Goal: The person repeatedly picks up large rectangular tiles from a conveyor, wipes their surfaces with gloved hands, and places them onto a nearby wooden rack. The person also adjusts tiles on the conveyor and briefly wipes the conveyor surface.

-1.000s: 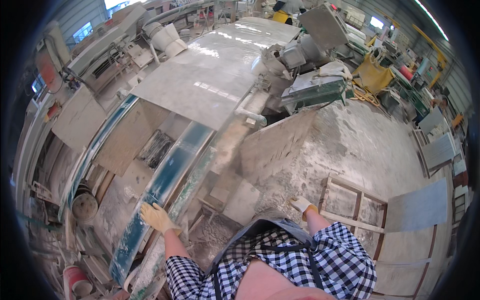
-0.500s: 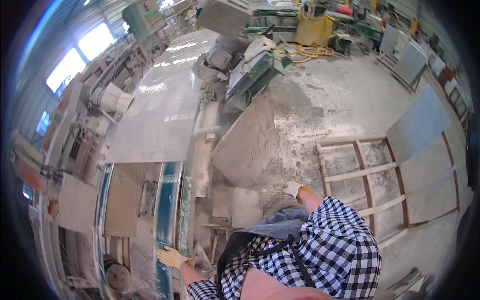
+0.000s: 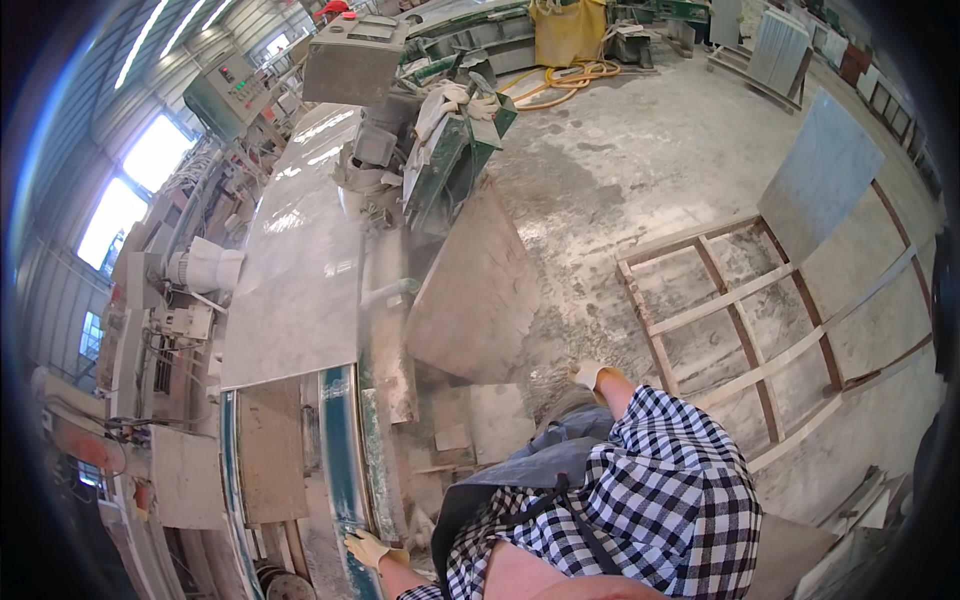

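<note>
My left hand (image 3: 368, 548), in a cream glove, rests with fingers stretched on the blue rail (image 3: 345, 450) of a long machine bed. Beyond it a large, shiny grey stone slab (image 3: 295, 310) lies flat along the bed, its near edge across the rails. Between the rails a brown board (image 3: 271, 455) shows. My right hand (image 3: 588, 374), also gloved, hangs out to the right, apart from anything, its fingers loosely extended. The slab is out of reach of both hands.
A tilted stone panel (image 3: 470, 295) leans beside the bed. To the right are a wooden frame (image 3: 735, 285) on the wet floor and a bluish slab (image 3: 825, 175). A green machine (image 3: 450, 165), a control box (image 3: 225, 95) and a coiled yellow hose (image 3: 570, 82) are farther off.
The view has tilted upward and turned slightly, so the bed and slab appear lower. My left hand stays at the blue rail. My right hand still hangs at my side.
</note>
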The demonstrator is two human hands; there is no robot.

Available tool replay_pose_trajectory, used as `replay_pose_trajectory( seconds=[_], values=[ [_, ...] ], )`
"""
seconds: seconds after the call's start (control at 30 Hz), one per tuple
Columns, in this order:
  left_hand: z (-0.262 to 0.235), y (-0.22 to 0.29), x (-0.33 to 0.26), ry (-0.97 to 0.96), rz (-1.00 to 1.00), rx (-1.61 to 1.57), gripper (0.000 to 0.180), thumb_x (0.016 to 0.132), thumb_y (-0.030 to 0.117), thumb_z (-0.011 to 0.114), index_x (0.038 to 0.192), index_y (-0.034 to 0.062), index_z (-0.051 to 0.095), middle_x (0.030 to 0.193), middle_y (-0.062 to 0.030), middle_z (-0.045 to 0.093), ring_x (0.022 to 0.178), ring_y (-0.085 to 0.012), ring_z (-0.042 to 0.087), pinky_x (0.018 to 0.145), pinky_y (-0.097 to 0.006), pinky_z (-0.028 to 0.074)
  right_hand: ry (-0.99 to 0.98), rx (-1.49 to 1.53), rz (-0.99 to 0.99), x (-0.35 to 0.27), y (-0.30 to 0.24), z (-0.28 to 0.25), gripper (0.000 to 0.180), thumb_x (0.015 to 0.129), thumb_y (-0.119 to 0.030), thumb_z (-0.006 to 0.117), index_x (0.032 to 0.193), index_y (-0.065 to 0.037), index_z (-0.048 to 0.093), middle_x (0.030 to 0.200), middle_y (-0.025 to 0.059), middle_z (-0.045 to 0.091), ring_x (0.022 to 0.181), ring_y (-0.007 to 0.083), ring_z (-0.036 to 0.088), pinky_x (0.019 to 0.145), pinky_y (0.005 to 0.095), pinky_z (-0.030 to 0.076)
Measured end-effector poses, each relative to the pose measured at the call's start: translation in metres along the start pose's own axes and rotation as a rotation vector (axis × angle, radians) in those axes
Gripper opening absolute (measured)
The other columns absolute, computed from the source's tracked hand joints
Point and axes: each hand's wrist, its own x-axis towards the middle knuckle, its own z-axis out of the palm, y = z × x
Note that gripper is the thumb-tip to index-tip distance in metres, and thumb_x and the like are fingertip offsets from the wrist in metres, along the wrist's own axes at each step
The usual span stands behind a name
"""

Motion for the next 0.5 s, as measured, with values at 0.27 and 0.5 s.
replay_pose_trajectory(
  seconds=[0.27,0.5],
  values=[
    [0.007,-0.013,0.002,-0.023,0.062,0.061,0.059,0.110,0.042,0.040,0.154,0.0044,0.049,0.161,-0.0186,0.046,0.142,-0.0327,0.050,0.113,-0.045,0.045,-0.279,-0.200,0.104,0.009,0.017,0.004,0.049,0.097,-0.048,0.054,0.126,-0.014,0.074,0.126,0.0202,0.072,0.118,0.0396,0.068,0.103,0.0467,0.053],
    [0.066,-0.036,0.059,0.220,0.106,0.061,0.059,0.108,0.040,0.041,0.151,0.0011,0.051,0.152,-0.0233,0.052,0.135,-0.0401,0.054,0.112,-0.048,0.045,-0.146,-0.046,0.079,0.015,0.007,0.008,0.047,0.094,-0.046,0.056,0.124,-0.015,0.075,0.125,0.0211,0.071,0.118,0.0402,0.067,0.102,0.0466,0.053]
  ],
)
